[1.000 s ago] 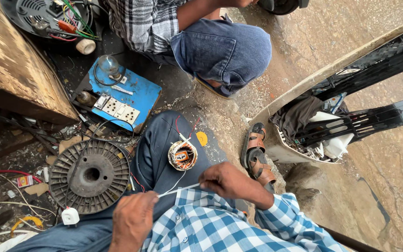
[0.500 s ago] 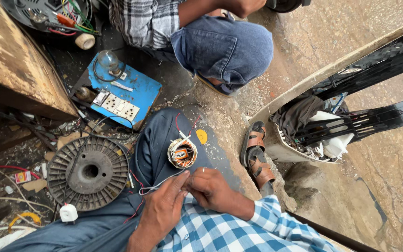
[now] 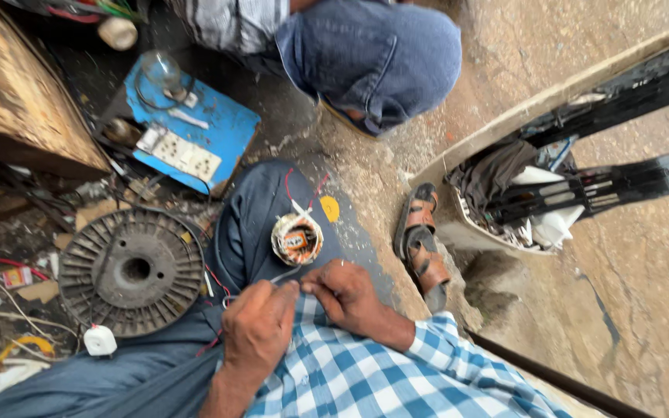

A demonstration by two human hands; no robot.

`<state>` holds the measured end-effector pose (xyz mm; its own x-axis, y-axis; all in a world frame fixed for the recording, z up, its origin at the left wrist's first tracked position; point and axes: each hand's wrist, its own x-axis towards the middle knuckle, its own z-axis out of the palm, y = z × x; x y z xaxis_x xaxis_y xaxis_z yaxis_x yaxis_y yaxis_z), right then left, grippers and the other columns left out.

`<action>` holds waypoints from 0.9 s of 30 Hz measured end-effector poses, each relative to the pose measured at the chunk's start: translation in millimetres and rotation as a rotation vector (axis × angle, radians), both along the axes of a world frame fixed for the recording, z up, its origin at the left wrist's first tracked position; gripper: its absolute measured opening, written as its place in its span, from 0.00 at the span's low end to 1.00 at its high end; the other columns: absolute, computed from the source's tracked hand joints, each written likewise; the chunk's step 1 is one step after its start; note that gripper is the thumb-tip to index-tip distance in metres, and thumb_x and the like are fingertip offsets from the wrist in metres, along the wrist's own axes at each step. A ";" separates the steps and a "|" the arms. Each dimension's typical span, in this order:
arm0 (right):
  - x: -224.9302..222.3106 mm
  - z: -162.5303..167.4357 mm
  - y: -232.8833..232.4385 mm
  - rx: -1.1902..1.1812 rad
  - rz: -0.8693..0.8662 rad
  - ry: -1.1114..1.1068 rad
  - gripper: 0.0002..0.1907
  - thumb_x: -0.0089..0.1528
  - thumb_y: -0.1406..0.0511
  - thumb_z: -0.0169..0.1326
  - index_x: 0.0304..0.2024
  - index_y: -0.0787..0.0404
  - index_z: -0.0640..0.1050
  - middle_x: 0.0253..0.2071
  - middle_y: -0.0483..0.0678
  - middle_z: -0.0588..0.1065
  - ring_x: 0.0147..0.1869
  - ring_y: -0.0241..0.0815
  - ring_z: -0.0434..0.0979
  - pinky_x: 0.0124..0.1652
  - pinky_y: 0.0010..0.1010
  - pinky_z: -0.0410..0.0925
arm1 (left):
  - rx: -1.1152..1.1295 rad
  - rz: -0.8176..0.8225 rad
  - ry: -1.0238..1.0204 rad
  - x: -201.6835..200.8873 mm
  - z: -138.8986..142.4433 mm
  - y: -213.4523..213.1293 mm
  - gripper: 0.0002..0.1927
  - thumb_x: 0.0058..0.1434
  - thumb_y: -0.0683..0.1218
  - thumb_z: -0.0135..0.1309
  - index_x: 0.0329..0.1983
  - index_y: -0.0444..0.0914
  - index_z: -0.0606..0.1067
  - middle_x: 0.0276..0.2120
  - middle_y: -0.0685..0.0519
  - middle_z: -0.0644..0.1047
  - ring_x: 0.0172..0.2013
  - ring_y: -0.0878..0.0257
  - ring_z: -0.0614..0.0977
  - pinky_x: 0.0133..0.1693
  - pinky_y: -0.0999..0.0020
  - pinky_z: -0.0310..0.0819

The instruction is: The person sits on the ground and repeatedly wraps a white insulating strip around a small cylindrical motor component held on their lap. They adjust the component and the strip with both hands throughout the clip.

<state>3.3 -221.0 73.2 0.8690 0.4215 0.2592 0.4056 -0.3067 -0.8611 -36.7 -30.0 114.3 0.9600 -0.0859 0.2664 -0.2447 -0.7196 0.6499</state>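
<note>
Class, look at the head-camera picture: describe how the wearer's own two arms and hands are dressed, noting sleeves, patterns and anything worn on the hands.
The right arm wears a blue-and-white checked shirt sleeve reaching to the wrist. The right hand and left hand are bare: no gloves, and no rings or watch can be made out. The left forearm shows no sleeve in view.

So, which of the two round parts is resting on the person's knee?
The small wire-wound coil, just beyond both hands. The large ribbed grey disc lies on the ground beside the leg.
</note>
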 end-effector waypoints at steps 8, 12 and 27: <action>15.9 7.5 -13.7 -0.023 -0.101 0.128 0.08 0.61 0.68 0.62 0.43 0.64 0.81 0.33 0.50 0.79 0.35 0.45 0.79 0.36 0.36 0.70 | 0.027 0.095 -0.051 2.9 -3.9 5.8 0.07 0.54 0.40 0.64 0.36 0.39 0.80 0.21 0.51 0.70 0.23 0.54 0.76 0.25 0.58 0.70; 21.7 16.8 -15.5 -0.013 0.151 -0.179 0.15 0.62 0.65 0.62 0.49 0.66 0.78 0.40 0.52 0.77 0.44 0.51 0.78 0.44 0.40 0.71 | 0.041 -0.027 -0.015 5.9 -7.1 3.0 0.09 0.53 0.39 0.64 0.37 0.38 0.80 0.23 0.52 0.70 0.25 0.55 0.77 0.26 0.59 0.71; -11.0 -52.8 -19.6 -0.033 -0.059 0.449 0.09 0.68 0.63 0.58 0.39 0.64 0.81 0.31 0.48 0.78 0.32 0.37 0.79 0.34 0.29 0.71 | 0.196 -0.087 -0.091 6.8 -19.4 8.0 0.10 0.57 0.39 0.66 0.42 0.38 0.80 0.20 0.52 0.64 0.22 0.56 0.70 0.24 0.58 0.63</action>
